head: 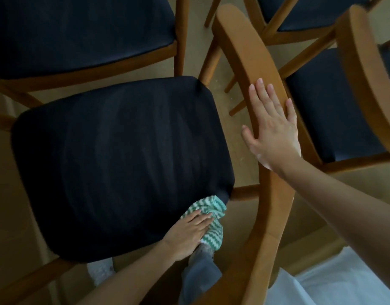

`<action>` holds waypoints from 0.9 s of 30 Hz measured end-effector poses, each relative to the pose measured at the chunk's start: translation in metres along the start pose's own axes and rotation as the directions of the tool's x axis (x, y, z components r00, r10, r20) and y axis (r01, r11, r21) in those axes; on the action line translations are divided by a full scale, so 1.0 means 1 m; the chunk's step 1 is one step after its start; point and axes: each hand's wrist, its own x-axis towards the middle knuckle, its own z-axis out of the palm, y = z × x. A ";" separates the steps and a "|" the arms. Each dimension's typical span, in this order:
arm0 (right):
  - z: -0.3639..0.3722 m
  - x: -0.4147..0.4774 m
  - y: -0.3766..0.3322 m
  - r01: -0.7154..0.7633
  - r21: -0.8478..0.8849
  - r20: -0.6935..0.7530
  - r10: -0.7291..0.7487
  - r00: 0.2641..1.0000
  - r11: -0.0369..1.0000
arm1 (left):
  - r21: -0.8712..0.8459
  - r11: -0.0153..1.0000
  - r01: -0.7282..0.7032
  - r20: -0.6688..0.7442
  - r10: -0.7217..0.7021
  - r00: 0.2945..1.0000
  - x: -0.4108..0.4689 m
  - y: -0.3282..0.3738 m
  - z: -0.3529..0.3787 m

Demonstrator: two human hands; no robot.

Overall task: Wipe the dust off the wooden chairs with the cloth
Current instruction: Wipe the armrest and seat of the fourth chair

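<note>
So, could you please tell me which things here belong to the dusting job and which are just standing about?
Job:
- striped cloth under the left hand
- near chair's wooden backrest, with the right hand flat on it
- neighbouring chairs

Not part:
- floor
- grey trouser leg

Left hand [189, 234] low, palm down; fingers straight, close together, pressing flat; left forearm [134, 276] bare, entering from lower left; right hand [275, 128] further forward, palm down, fingers extended, slightly spread, thumb out leftward; right forearm [343, 205] bare, reaching in from lower right.
</note>
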 end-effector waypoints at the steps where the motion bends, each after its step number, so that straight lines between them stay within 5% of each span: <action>1: 0.000 0.000 0.000 0.001 0.001 -0.004 -0.001 1.000 1.000 | 0.038 0.999 -0.012 0.012 0.011 1.000 -0.005 0.001 0.004; 4: -0.001 -0.001 -0.001 -0.003 -0.006 0.001 0.003 1.000 1.000 | -0.090 0.996 -0.014 0.026 0.016 1.000 -0.014 0.003 -0.008; 6: -0.001 -0.001 -0.002 -0.007 -0.019 0.012 0.008 1.000 1.000 | -0.330 0.941 0.074 -0.046 -0.094 0.994 -0.017 0.000 -0.024; 9: -0.003 0.000 -0.002 -0.009 -0.027 0.026 0.010 1.000 1.000 | -0.804 0.543 0.244 0.023 -0.381 0.924 -0.013 -0.038 -0.077; 12: -0.002 0.000 -0.003 -0.007 -0.021 0.026 0.008 1.000 1.000 | -0.994 0.045 0.102 0.062 -0.540 0.840 -0.004 -0.107 -0.134; 14: 0.001 0.000 -0.001 -0.008 -0.019 0.006 0.009 1.000 1.000 | -1.000 -0.030 -0.001 0.017 -0.618 0.786 0.007 -0.164 -0.162; 16: 0.004 0.000 0.001 -0.012 -0.026 -0.013 0.012 1.000 1.000 | -0.996 0.053 -0.065 -0.083 -0.726 0.682 0.025 -0.223 -0.183; 20: 0.009 0.002 0.003 0.002 -0.019 -0.046 -0.003 0.999 1.000 | -0.906 0.420 0.057 -0.364 -0.840 0.402 0.053 -0.306 -0.198; 22: 0.010 0.003 0.003 0.005 -0.022 -0.066 -0.006 0.998 1.000 | -0.813 0.553 0.181 -0.431 -0.782 0.451 0.066 -0.326 -0.179; 25: 0.010 0.003 0.003 0.012 -0.028 -0.098 -0.014 0.995 1.000 | -0.634 0.681 0.367 -0.300 -0.654 0.694 0.085 -0.323 -0.137; 27: 0.010 0.004 0.002 0.020 -0.024 -0.108 -0.022 0.994 1.000 | -0.600 0.664 0.446 -0.269 -0.693 0.669 0.095 -0.311 -0.118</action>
